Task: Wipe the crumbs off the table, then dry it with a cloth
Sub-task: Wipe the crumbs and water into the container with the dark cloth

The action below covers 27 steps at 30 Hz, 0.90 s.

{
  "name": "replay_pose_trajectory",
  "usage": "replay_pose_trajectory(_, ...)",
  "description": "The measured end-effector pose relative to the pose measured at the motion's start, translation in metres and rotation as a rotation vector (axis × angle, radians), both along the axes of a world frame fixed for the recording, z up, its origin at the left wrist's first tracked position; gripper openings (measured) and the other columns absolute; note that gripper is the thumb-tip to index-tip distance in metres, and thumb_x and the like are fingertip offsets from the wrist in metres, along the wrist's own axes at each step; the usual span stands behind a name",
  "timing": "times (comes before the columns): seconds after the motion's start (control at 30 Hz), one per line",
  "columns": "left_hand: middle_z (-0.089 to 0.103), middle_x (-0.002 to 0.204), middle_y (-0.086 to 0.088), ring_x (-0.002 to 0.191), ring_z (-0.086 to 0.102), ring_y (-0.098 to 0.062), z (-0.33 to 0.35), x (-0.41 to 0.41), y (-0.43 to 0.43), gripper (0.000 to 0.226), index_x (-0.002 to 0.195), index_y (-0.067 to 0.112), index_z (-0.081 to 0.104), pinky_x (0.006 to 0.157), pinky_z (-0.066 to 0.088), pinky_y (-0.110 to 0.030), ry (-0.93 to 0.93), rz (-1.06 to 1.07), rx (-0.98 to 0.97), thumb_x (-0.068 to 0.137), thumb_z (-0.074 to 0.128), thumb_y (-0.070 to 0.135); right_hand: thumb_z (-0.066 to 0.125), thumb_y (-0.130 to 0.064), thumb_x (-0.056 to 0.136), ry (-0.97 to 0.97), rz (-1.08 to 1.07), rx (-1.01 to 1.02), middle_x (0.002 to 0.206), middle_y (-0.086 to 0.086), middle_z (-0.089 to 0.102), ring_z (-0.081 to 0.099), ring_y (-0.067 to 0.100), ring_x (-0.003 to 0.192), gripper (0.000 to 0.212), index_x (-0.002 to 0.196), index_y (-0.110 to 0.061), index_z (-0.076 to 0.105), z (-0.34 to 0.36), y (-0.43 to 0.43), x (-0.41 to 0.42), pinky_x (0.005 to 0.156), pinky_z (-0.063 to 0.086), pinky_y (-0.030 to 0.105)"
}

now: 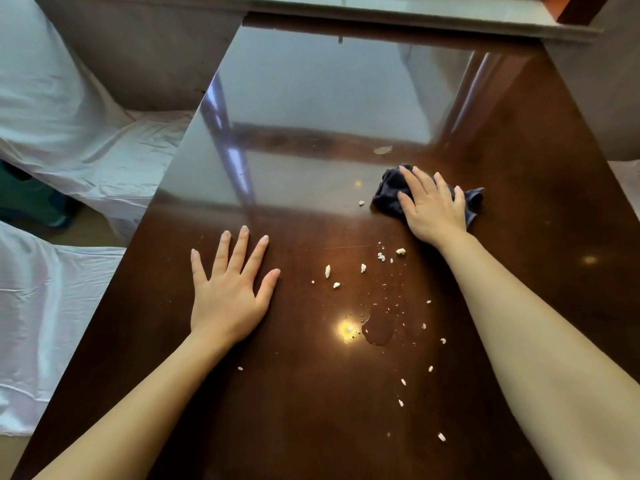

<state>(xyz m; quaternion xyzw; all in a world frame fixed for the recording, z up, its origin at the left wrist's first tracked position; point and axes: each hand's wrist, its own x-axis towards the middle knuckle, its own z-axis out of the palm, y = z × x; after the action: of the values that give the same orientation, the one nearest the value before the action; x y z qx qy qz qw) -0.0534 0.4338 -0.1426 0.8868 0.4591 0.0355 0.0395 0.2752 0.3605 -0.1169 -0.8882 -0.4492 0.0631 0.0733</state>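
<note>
now | r hand [433, 206] flat on cloth [391, 192] | l hand [228, 292] flat, fingers splayed

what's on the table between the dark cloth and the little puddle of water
In the head view, scattered white crumbs lie on the table between the dark cloth and the puddle.

We have one view only, from a wide-angle camera on our head. It looks forward and steeply down over the table [214, 393], close above it, so both forearms reach in from the bottom edge. The table's far end runs to the top of the frame, its edges splaying outward.
</note>
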Motion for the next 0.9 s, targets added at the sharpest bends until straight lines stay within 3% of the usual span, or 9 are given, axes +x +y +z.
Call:
replay_pose_trajectory(0.3, 0.004, 0.156, 0.006, 0.143, -0.005, -0.017, 0.0, 0.0, 0.0, 0.06, 0.142, 0.04, 0.004, 0.112, -0.005, -0.056, -0.027, -0.01, -0.004, 0.086, 0.004, 0.06, 0.028, -0.038, 0.097, 0.022, 0.189, 0.074, 0.152, -0.004, 0.028, 0.016, 0.024, 0.142, 0.046, 0.143, -0.036, 0.02, 0.003, 0.046, -0.014, 0.113, 0.008, 0.052)
replay_pose_trajectory(0.5, 0.002, 0.157, 0.007, 0.143, -0.007, -0.016, -0.001, 0.0, 0.002, 0.059, 0.142, 0.041, 0.004, 0.112, -0.007, -0.056, -0.017, -0.005, -0.01, 0.086, 0.003, 0.06, 0.029, -0.036, 0.098, 0.037, 0.379, 0.107, 0.15, -0.006, 0.033, 0.018, 0.021, 0.141, 0.044, 0.141, -0.037, 0.023, 0.001, 0.037, -0.042, 0.113, 0.006, 0.05)
replay_pose_trajectory(0.9, -0.001, 0.157, 0.007, 0.143, -0.009, -0.015, 0.003, -0.004, 0.004, 0.053, 0.143, 0.038, 0.004, 0.11, -0.011, -0.055, -0.008, -0.039, -0.085, 0.091, 0.008, 0.048, 0.028, -0.04, 0.097, 0.031, 0.554, 0.081, 0.151, -0.011, 0.03, 0.015, 0.016, 0.142, 0.045, 0.142, -0.04, 0.02, -0.003, -0.011, -0.121, 0.114, 0.005, 0.047)
